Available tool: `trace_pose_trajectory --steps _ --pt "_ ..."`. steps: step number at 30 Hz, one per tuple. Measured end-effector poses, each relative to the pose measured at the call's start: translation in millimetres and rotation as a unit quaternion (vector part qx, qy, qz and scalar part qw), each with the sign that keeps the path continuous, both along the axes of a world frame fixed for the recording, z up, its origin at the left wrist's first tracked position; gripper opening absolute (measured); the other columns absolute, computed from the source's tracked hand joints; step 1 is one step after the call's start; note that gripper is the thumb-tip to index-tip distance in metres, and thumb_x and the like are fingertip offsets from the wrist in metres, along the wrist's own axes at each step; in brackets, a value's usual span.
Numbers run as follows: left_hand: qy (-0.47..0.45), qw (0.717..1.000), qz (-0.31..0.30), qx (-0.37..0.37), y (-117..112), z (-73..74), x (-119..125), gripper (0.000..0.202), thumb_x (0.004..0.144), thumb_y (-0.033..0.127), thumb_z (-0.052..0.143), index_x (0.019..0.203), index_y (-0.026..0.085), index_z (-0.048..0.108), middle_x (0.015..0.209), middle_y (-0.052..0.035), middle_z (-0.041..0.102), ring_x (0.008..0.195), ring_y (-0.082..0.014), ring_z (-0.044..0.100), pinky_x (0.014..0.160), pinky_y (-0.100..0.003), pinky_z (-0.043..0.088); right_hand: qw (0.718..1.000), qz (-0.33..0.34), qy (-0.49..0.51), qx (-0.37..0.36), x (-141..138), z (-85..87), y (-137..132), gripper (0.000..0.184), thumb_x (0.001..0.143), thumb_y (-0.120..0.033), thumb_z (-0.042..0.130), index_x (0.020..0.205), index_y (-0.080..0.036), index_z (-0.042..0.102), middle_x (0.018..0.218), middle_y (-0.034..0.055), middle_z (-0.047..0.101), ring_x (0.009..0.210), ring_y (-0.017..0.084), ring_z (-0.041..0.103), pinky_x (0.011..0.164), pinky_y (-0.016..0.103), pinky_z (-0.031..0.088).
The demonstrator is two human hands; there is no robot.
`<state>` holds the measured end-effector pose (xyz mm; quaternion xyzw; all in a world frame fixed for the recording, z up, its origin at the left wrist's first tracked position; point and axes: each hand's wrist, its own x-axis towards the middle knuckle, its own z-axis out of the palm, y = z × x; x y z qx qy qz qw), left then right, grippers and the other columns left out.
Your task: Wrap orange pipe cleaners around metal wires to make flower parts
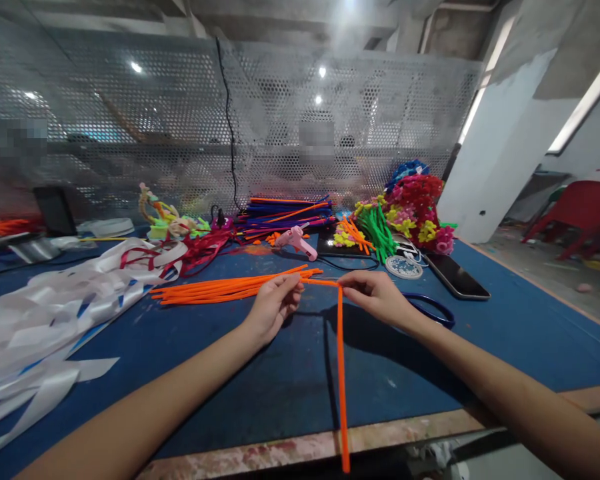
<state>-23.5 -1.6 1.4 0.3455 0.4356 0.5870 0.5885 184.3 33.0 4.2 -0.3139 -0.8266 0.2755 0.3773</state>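
Left hand (275, 308) and right hand (375, 293) both closed in fingertip pinches on one bent orange fuzzy pipe cleaner (342, 373) above blue surface (260, 393), likely steadying its corner; long end hangs free.

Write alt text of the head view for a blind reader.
A person's left hand and right hand hold an orange pipe cleaner, bent with one part hanging down, at a blue table. More orange pipe cleaners, white ribbons and a pink glue gun lie on it.
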Motion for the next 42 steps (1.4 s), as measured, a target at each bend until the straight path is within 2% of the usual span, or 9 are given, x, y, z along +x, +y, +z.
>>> trace_pose_trajectory --steps 2,5,9,11,15,21,30,37,42 --pt "-0.042 0.999 -0.004 -0.014 -2.3 0.9 1.6 0.023 0.062 0.026 0.075 0.069 0.013 0.057 0.058 0.0040 0.055 0.047 -0.0029 0.049 0.043 -0.012 0.039 1.000 -0.009 0.003 -0.024 -1.0 -0.8 -2.4 0.019 0.080 -0.029 0.053 0.085 -0.015 0.066 0.076 0.0035 0.067 0.062 0.013 0.057 0.056 0.023 0.042" --pt "-0.051 0.998 -0.031 -0.015 -7.8 0.5 8.3 0.026 0.059 0.021 0.078 0.076 0.014 0.060 0.061 0.0037 0.057 0.052 -0.0042 0.052 0.049 -0.013 0.043 0.999 -0.019 0.009 -0.041 -2.6 -2.8 -6.8 0.019 0.079 -0.032 0.055 0.081 -0.015 0.065 0.070 0.0026 0.065 0.060 0.013 0.057 0.054 0.023 0.042" --pt "0.012 0.991 -0.130 0.010 -16.5 -4.4 20.3 0.027 0.056 0.023 0.079 0.074 0.011 0.063 0.063 0.0010 0.062 0.054 -0.0069 0.056 0.055 -0.017 0.046 0.998 -0.010 0.012 -0.056 -5.8 -2.5 -16.4 0.015 0.078 -0.028 0.056 0.076 -0.015 0.065 0.066 0.0014 0.064 0.059 0.013 0.056 0.052 0.021 0.041" --pt "0.053 0.988 -0.147 0.020 -19.9 -6.5 24.1 0.027 0.058 0.028 0.078 0.070 0.010 0.063 0.062 -0.0001 0.063 0.053 -0.0077 0.057 0.056 -0.019 0.046 0.997 -0.006 0.022 -0.079 -7.5 -1.2 -21.7 0.015 0.077 -0.027 0.056 0.075 -0.015 0.065 0.066 0.0016 0.065 0.059 0.013 0.056 0.053 0.021 0.041" --pt "0.095 0.985 -0.136 0.044 -23.9 -5.7 26.8 0.026 0.060 0.032 0.076 0.070 0.011 0.064 0.060 0.0005 0.061 0.053 -0.0078 0.056 0.055 -0.019 0.045 0.996 -0.009 0.020 -0.084 -9.9 0.4 -29.0 0.015 0.078 -0.026 0.056 0.075 -0.016 0.066 0.067 0.0020 0.065 0.059 0.013 0.055 0.053 0.021 0.040" --pt "0.087 0.987 -0.108 0.085 -24.1 -3.2 27.3 0.021 0.062 0.028 0.074 0.071 0.011 0.064 0.061 0.0013 0.060 0.054 -0.0078 0.055 0.055 -0.018 0.045 0.998 -0.011 -0.008 -0.062 -10.2 -0.1 -32.8 0.020 0.081 -0.029 0.052 0.072 -0.015 0.064 0.060 0.0003 0.059 0.053 0.010 0.048 0.048 0.020 0.035" --pt "0.132 0.975 -0.107 0.142 -29.9 2.1 29.1 0.013 0.067 0.021 0.070 0.076 0.012 0.064 0.064 0.0016 0.061 0.054 -0.0080 0.056 0.055 -0.019 0.045 0.998 -0.002 -0.013 -0.056 -9.9 4.1 -37.2 0.019 0.080 -0.024 0.051 0.068 -0.015 0.062 0.059 -0.0009 0.054 0.053 0.009 0.044 0.049 0.020 0.033" --pt "0.125 0.976 -0.100 0.148 -33.0 6.5 30.3 0.007 0.066 0.017 0.070 0.069 0.012 0.067 0.063 0.0018 0.060 0.053 -0.0072 0.054 0.053 -0.018 0.045 1.000 0.008 -0.020 -0.009 -8.1 4.8 -38.2 0.023 0.082 -0.025 0.047 0.070 -0.015 0.065 0.061 0.0005 0.058 0.054 0.010 0.047 0.050 0.020 0.034" --pt "0.134 0.977 -0.089 0.137 -32.4 5.9 30.2 0.009 0.065 0.019 0.071 0.069 0.012 0.066 0.063 0.0018 0.061 0.053 -0.0076 0.055 0.053 -0.018 0.045 1.000 -0.003 -0.027 -0.005 -8.2 4.6 -37.5 0.024 0.081 -0.023 0.047 0.069 -0.015 0.065 0.061 0.0008 0.059 0.055 0.010 0.048 0.051 0.020 0.035"
